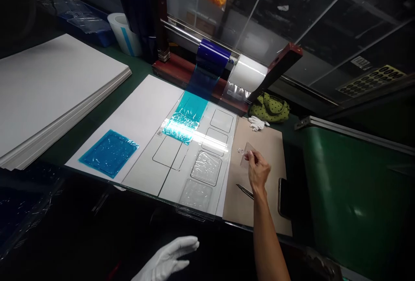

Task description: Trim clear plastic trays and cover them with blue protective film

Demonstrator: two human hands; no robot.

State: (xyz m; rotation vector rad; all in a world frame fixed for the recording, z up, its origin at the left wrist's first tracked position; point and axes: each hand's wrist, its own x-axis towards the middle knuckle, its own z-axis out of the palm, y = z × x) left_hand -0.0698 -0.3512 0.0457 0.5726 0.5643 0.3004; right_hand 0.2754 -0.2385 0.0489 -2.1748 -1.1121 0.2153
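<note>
Well, your left hand (pixel 167 259), in a white glove, hangs low in view above the dark front of the bench, its fingers apart and holding nothing. Your bare right hand (pixel 258 170) pinches a clear film piece (pixel 246 154) between thumb and fingers, above a tan card (pixel 269 212). The piece's long axis points away from you, leaning slightly right, and a small clear tab juts out to its left. Tweezers (pixel 244 191) lie on the card just below your hand, with a phone (pixel 282 196) along the card's right edge.

Left of the card, two blistered clear sheets (pixel 205 168) sit on a white template (pixel 170 155) marked with outlined squares. Further left, a blue film square (pixel 108 153) lies on the same white surface, and a stack of white boards (pixel 55 91) rests on the green bench (pixel 129 73). Teal film (pixel 189 110) runs down from a blue roll (pixel 214 54) on a red-brown rack (pixel 168 67). Past the card lie a white glove (pixel 257 122) and a green bag (pixel 269 108), with a green bin (pixel 356 203) to your right. Glass panels (pixel 292 21) close off the dim room beyond.
</note>
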